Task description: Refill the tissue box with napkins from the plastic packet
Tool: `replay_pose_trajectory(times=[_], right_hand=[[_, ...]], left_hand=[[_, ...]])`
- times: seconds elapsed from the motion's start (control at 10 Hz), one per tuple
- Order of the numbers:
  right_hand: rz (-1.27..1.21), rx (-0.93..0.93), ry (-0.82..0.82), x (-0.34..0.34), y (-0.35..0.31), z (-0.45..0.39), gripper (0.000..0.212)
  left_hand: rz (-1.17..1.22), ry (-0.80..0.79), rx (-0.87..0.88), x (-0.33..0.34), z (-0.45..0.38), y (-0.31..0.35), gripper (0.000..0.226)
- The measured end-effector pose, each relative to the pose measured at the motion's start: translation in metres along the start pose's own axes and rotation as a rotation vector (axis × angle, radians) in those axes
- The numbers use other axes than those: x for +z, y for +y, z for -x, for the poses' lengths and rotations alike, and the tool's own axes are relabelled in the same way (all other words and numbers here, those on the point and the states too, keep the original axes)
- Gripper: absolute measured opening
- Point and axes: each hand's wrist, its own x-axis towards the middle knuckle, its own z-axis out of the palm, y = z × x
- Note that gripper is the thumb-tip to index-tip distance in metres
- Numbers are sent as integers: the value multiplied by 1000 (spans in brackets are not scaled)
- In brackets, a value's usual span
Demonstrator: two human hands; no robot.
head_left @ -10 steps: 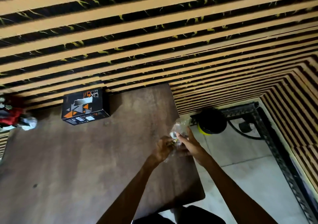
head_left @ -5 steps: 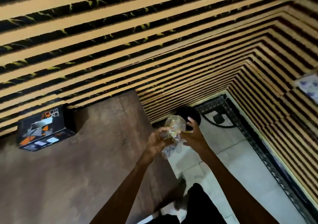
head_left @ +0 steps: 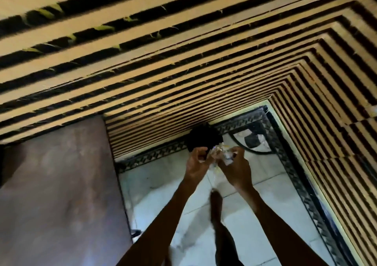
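Observation:
A crumpled clear plastic packet sits between my two hands, held over the tiled floor to the right of the table. My left hand pinches its left side with curled fingers. My right hand grips its right side. Just behind my hands stands a black round bin against the wall. The tissue box is out of view. No napkins show in the packet.
The brown table fills the lower left. A striped slatted wall runs behind and along the right. White floor tiles with a dark patterned border lie below. My leg and foot are under my hands.
The view has swung right, away from the table; the black-and-orange box has left the frame. My hands carried the packet off the table's edge to above the floor, near the black bin.

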Motion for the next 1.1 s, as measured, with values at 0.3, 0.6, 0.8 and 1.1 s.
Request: replay_pose_trajectory(times=[0.3, 0.6, 0.8, 1.1], right_hand=[[-11, 58, -88, 132, 168, -214, 40], [255, -11, -281, 314, 303, -360, 64], [429, -79, -500, 318, 312, -378, 81], [32, 70, -281, 182, 174, -285, 21]], left_hand=[[66, 91, -193, 49, -189, -134, 14], [-68, 107, -176, 57, -356, -309, 17], [-99, 139, -201, 54, -382, -331, 18], [16, 104, -143, 26, -279, -202, 15]])
